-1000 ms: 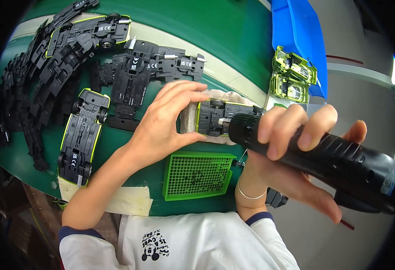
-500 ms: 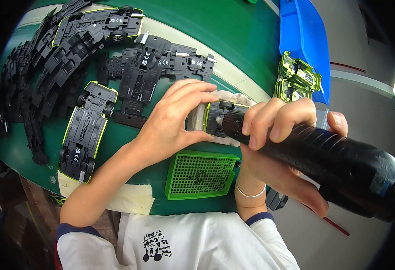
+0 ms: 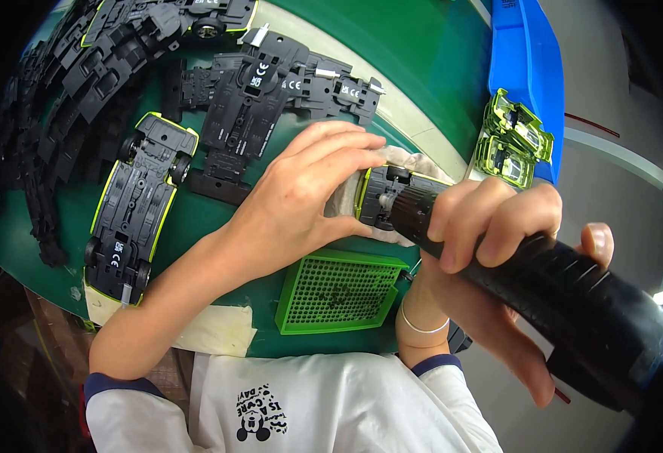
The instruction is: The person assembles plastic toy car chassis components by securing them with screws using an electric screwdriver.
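A toy car (image 3: 380,195) lies upside down in a pale, lumpy holder (image 3: 403,158), its black underside showing inside a yellow-green rim. My left hand (image 3: 301,189) steadies its left end, thumb on the near side and fingers on the far side. In my right hand (image 3: 498,226) is a black electric screwdriver (image 3: 550,291), fingers wrapped over its barrel. The tool slants down to the left, with its nose against the car's underside; the bit and any screw there are hidden. Close in front of the holder sits a green perforated tray (image 3: 294,302) with small dark screws.
Another upturned toy car (image 3: 137,204) lies left of my forearm. Black chassis plates (image 3: 245,106) are heaped at the far left and behind my left hand. Yellow-green car bodies (image 3: 509,155) lean by a blue bin (image 3: 524,68) at right. Pale tape (image 3: 218,328) covers the near edge.
The whole view has shifted a little, so most things sit further right. Both hands keep their hold, and the screwdriver's nose stays on the toy car, its back end slightly lower in view.
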Available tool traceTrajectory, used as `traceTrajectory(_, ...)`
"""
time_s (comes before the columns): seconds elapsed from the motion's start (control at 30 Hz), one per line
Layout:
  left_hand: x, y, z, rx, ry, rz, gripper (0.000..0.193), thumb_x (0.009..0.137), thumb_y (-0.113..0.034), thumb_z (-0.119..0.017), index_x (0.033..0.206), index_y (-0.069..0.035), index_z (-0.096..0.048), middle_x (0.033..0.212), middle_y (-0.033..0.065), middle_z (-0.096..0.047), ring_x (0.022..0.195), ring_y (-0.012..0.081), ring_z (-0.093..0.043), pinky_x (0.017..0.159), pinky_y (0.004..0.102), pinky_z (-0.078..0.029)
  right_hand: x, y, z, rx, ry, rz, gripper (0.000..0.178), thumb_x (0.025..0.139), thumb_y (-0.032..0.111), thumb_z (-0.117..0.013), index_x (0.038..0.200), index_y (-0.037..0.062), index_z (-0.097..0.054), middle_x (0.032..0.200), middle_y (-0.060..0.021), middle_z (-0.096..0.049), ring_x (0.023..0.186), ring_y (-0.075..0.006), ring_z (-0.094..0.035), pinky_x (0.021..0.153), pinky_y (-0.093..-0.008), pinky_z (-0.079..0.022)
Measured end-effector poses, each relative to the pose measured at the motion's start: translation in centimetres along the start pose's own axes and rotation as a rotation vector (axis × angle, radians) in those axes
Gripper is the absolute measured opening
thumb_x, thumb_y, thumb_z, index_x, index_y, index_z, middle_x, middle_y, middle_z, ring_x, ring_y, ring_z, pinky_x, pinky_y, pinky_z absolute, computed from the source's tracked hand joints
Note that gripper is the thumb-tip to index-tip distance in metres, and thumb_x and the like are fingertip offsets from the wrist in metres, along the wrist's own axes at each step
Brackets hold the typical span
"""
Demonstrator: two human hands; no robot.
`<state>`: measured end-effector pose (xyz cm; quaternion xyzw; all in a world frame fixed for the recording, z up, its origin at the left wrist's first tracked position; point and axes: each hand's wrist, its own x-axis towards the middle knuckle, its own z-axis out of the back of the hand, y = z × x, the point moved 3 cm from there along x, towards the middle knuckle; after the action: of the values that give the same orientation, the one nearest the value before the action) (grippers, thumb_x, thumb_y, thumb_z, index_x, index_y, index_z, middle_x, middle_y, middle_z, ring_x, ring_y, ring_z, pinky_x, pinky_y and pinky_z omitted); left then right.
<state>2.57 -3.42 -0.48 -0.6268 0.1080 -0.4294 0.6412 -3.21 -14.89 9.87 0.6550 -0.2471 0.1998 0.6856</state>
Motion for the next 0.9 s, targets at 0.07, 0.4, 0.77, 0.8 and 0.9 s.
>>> traceTrajectory(0.07,-0.1,0.1,0.0,0.004,-0.010,0.000,0.062,0.054,-0.010,-0.083,0.110,-0.003,-0.059,0.120,0.0113,-0.060,0.114,0.0321,-0.053,0.096,0.0411,-0.044,-0.2,0.0,-0.5,0.003,-0.029,0.002,0.102,0.066,0.082,-0.051,0.137,0.0119,-0.028,0.082,-0.0085,-0.044,0.052,-0.0144,-0.044,0.048,-0.0284,-0.040)
traceTrajectory(0.4,-0.3,0.1,0.0,0.012,-0.021,-0.012,0.060,0.054,-0.010,-0.082,0.109,-0.002,-0.059,0.119,0.0109,-0.061,0.113,0.0317,-0.053,0.095,0.0409,-0.044,-0.4,0.2,-0.6,0.010,-0.022,-0.042,0.092,0.069,0.078,-0.055,0.131,0.0129,-0.034,0.082,-0.0065,-0.045,0.054,-0.0132,-0.047,0.049,-0.0276,-0.040)
traceTrajectory(0.77,-0.4,0.1,0.0,-0.014,-0.023,0.044,0.061,0.053,-0.009,-0.084,0.109,-0.002,-0.059,0.120,0.0106,-0.060,0.115,0.0314,-0.053,0.097,0.0406,-0.044,0.5,1.6,0.9,-0.010,0.137,-0.052,0.086,0.069,0.071,-0.064,0.126,0.0121,-0.038,0.083,-0.0041,-0.046,0.056,-0.0121,-0.050,0.051,-0.0268,-0.041)
traceTrajectory(0.8,-0.4,0.1,0.1,-0.014,-0.023,0.049,0.061,0.053,-0.008,-0.084,0.109,-0.003,-0.059,0.120,0.0104,-0.060,0.116,0.0313,-0.053,0.097,0.0404,-0.044,0.7,2.1,1.0,-0.104,0.233,-0.084,0.086,0.069,0.071,-0.064,0.126,0.0123,-0.038,0.083,-0.0042,-0.046,0.056,-0.0120,-0.049,0.051,-0.0268,-0.041)
traceTrajectory(0.9,-0.3,0.1,0.0,-0.010,-0.015,0.064,0.061,0.053,-0.007,-0.083,0.110,-0.003,-0.059,0.121,0.0101,-0.060,0.116,0.0310,-0.052,0.098,0.0403,-0.044,0.3,1.0,0.4,-0.075,0.220,-0.086,0.087,0.069,0.072,-0.064,0.127,0.0126,-0.037,0.083,-0.0045,-0.046,0.056,-0.0120,-0.049,0.052,-0.0272,-0.041)
